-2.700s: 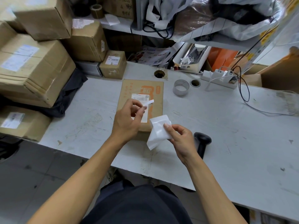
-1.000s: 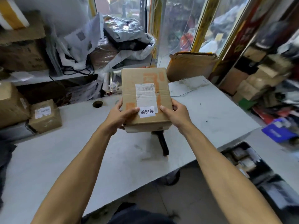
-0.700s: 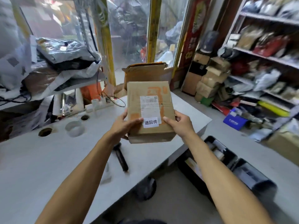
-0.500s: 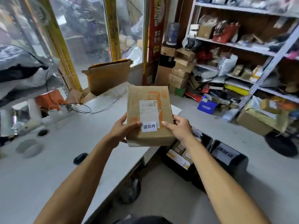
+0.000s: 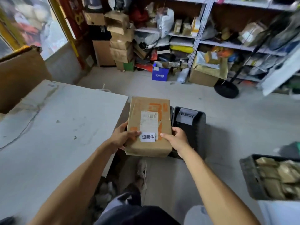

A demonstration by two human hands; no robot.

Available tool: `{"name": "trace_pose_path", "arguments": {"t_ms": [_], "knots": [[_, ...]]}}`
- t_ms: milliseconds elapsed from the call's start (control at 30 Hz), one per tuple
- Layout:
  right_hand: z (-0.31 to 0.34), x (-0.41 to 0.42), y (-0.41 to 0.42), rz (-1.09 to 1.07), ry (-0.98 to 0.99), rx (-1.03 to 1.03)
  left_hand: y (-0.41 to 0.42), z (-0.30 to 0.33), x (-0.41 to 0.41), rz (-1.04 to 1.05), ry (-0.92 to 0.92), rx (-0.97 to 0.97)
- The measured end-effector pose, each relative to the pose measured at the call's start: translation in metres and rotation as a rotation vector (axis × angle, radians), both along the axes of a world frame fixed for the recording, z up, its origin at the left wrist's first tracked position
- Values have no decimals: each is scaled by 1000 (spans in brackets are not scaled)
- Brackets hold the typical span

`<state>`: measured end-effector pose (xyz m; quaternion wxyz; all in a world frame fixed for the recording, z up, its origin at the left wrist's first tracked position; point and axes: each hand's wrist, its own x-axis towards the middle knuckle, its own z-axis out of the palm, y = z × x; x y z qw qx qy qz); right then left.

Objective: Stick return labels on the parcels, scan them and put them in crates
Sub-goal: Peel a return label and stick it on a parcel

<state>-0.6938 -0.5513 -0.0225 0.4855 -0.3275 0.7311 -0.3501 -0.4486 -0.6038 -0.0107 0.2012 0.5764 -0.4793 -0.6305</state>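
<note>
Gripping the cardboard parcel [image 5: 149, 127] by its sides, the left hand [image 5: 121, 138] and right hand [image 5: 176, 140] hold it above the black crate [image 5: 189, 127]. Its white return label [image 5: 148, 136] faces up, right of the worktop [image 5: 56, 127]

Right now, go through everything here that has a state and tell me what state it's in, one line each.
parcel: lifted, held above the floor, face up
return label: stuck on the parcel's near end
left hand: grips the parcel's left edge
right hand: grips the parcel's right edge
black crate: on the floor, open-topped, labelled, partly hidden behind the parcel
second crate: at right, holding brown parcels
</note>
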Motion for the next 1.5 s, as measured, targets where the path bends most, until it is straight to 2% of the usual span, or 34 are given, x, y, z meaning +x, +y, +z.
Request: {"name": "trace_pose_path", "arguments": {"t_ms": [233, 500, 700, 833, 900, 1033, 1133, 1267, 1333, 1400, 1500], "knots": [[-47, -44, -96, -93, -12, 149, -124, -56, -52, -77, -8, 151], [-88, -90, -196, -126, -34, 319, -250, -96, -107, -184, -105, 339], [-164, -123, -263, -110, -77, 432, -318, -168, -149, -170, -196, 472], [-263, -150, -323, -40, -161, 522, -359, -271, -173, -57, -190, 622], [-323, -163, -356, 27, -129, 525, -377, -333, -181, 18, -162, 681], [-440, -190, -435, 198, 40, 426, -402, -458, -197, 203, -9, 740], [-500, -201, -500, 360, 167, 321, -415, -539, -215, 415, 170, 747], [-557, -193, -572, 485, 368, 95, -438, -603, -251, 701, 347, 713], [-583, -187, -589, 389, 444, -34, -453, -624, -266, 779, 427, 727], [-602, -184, -593, 154, 431, -66, -467, -637, -275, 785, 447, 724], [-617, -187, -579, -203, 225, 182, -477, -648, -279, 750, 354, 686]]}}
